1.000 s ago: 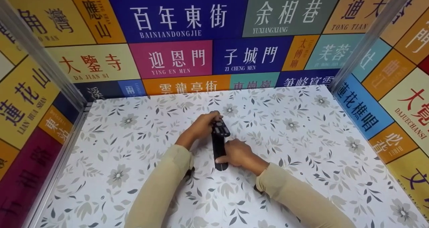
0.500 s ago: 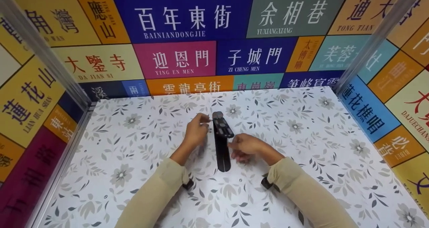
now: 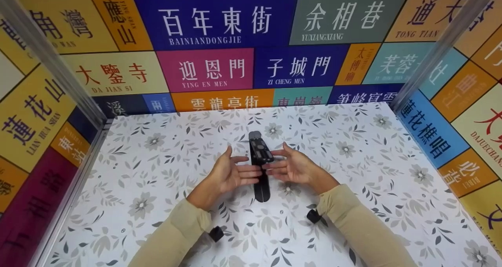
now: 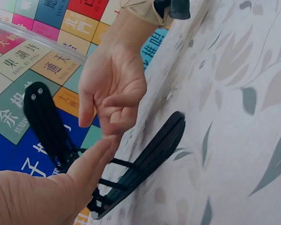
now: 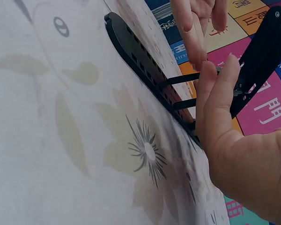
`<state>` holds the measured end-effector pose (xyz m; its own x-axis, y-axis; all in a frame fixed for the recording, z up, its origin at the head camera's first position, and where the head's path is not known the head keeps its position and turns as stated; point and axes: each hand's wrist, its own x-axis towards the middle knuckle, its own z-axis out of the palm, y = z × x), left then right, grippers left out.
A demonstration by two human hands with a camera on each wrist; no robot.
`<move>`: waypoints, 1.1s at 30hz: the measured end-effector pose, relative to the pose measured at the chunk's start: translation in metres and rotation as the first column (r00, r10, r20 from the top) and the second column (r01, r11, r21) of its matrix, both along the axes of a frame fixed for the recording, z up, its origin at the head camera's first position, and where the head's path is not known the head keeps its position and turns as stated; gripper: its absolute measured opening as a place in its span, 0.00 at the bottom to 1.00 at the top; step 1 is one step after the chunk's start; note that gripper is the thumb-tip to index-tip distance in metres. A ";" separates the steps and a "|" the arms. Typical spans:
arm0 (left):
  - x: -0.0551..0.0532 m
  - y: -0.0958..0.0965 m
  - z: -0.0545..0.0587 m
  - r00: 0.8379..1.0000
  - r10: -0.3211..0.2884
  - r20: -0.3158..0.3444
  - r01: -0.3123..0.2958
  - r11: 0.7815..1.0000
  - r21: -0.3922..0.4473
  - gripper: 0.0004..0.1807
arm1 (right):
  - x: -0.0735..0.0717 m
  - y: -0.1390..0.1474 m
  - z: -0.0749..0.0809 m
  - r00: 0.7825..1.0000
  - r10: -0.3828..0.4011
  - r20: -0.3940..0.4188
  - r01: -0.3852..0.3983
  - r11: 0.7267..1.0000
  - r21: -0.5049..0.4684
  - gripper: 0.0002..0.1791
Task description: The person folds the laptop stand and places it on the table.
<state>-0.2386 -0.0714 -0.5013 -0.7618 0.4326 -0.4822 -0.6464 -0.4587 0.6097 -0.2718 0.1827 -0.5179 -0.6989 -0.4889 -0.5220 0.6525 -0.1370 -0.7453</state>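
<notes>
A black folding stand (image 3: 262,192) is in the middle of the table in the head view, its slotted base flat and its upper plate (image 3: 262,149) raised at an angle. Thin struts (image 4: 114,183) join the two parts in the left wrist view. My left hand (image 3: 229,173) is at the stand's left, fingers straight and reaching across it. From the right, my right hand (image 3: 298,167) has its fingers extended to the edge of the raised plate. In the right wrist view the fingers overlap the struts and hide part of the hinge. Neither hand grips the stand.
The table (image 3: 176,227) wears a white cloth with grey leaves and flowers. Panels with coloured sign tiles (image 3: 211,20) stand behind it and on both sides, with clear strips at the corners. A small black device (image 3: 216,233) is strapped at each wrist.
Both hands have let go of the stand, drawn back, then come in again with palms turned up and fingers spread. The stand stays in place with its upper plate raised.
</notes>
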 end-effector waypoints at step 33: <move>-0.025 0.011 -0.004 0.996 0.036 -0.078 -0.043 0.995 -0.087 0.39 | -0.016 -0.011 0.002 0.997 -0.073 -0.029 0.073 0.997 -0.003 0.35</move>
